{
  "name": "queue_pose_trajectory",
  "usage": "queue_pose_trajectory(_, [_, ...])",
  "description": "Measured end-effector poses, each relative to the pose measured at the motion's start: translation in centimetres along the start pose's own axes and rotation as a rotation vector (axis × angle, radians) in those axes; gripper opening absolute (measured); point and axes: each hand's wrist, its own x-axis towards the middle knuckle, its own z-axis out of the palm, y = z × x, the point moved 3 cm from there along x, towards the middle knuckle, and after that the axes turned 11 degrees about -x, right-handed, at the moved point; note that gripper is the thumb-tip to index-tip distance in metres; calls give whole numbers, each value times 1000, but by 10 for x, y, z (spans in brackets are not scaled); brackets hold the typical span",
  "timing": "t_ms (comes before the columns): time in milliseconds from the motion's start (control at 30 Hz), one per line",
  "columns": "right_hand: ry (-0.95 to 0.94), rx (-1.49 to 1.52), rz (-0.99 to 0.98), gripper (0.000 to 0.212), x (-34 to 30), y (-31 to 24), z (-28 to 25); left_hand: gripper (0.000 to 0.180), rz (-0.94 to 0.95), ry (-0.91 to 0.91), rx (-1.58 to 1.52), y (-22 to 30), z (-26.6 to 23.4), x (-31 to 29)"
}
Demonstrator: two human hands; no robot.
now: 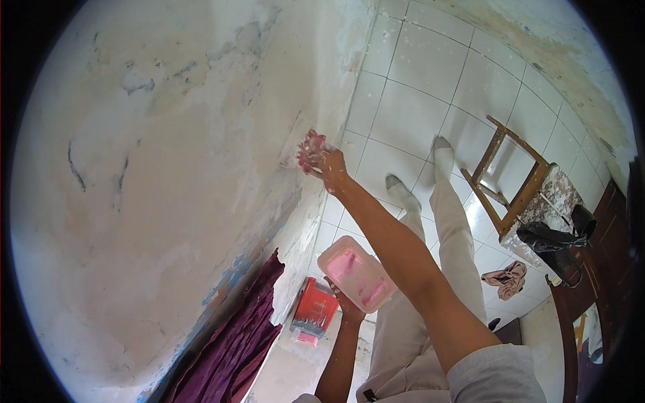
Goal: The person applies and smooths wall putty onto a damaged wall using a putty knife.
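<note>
My right hand (330, 166) reaches up to the wall at the left, its fingers closed on a putty scraper (293, 142). The scraper's thin, pale blade lies against the plaster. Pink and white smears cover the fingers, so the grip is partly hidden. Lower down, my left hand (349, 305) holds a shallow pink plastic tub (356, 274) from below and the side. Streaks of brighter pink paste line the inside of the tub. The wall (195, 148) is patchy off-white, with dark cracks and bluish worn spots toward its lower part.
Below the tub stands a red, grey-smeared container (315, 307). Purple cloth (235, 336) hangs along the wall. On the white tiled floor (410, 114), a spattered wooden stool (537, 195) carries black items (551, 238); a crumpled brownish cloth (507, 279) lies nearby.
</note>
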Motion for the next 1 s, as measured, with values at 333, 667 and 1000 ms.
queue_pose_trajectory(333, [50, -426, -305, 35, -8, 4, -147, 91, 41, -4, 86, -3, 23, -8])
queue_pose_trajectory(667, [-43, -580, -293, 44, -56, -33, -181, 91, 37, 92, 78, -11, 52, -5])
queue_pose_trajectory(1000, [-520, -27, -292, 34, -23, -46, -24, 81, 374, -180, 703, -1, 43, -4])
